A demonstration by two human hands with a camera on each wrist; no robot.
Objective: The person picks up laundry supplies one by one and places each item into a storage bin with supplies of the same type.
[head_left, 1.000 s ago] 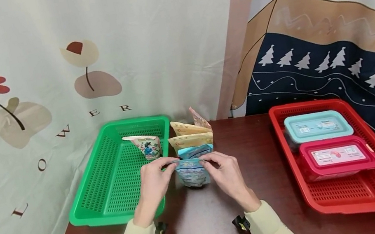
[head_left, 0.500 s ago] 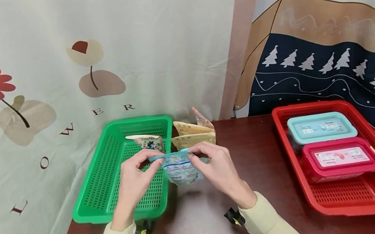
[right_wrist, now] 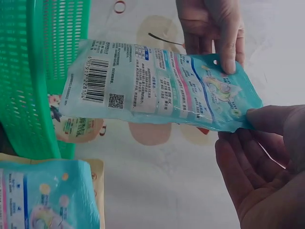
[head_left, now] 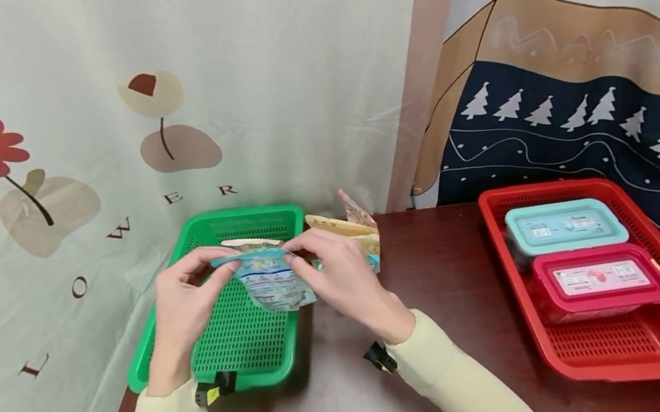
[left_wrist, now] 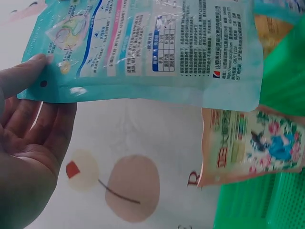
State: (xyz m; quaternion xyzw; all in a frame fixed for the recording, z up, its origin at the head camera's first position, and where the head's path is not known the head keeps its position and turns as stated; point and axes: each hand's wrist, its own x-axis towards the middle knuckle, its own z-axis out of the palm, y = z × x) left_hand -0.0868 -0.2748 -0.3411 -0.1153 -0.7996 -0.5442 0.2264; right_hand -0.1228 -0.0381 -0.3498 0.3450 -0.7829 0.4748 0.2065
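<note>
A light-blue printed pouch [head_left: 274, 283] hangs between my two hands, held by its top edge over the right part of the green basket [head_left: 247, 375]. At the top left corner my left hand [head_left: 185, 309] pinches it between thumb and fingers. The opposite top corner is pinched by my right hand [head_left: 345, 277]. Small print and a barcode cover the side of the pouch [right_wrist: 157, 86] seen in the right wrist view. Behind it, a floral pouch [left_wrist: 257, 145] stands in the basket, mostly hidden in the head view.
Yellowish pouches [head_left: 340, 226] and a pink one [head_left: 355, 207] stand right of the green basket, with another blue pouch [right_wrist: 62, 200] in front. At the right, a red basket [head_left: 604, 367] holds a box with a turquoise lid [head_left: 565, 225] and one with a magenta lid [head_left: 604, 279].
Both hands have lifted the front blue pouch away from the row and carried it left, from the dark table to over the green basket. The other pouches stay in place.
</note>
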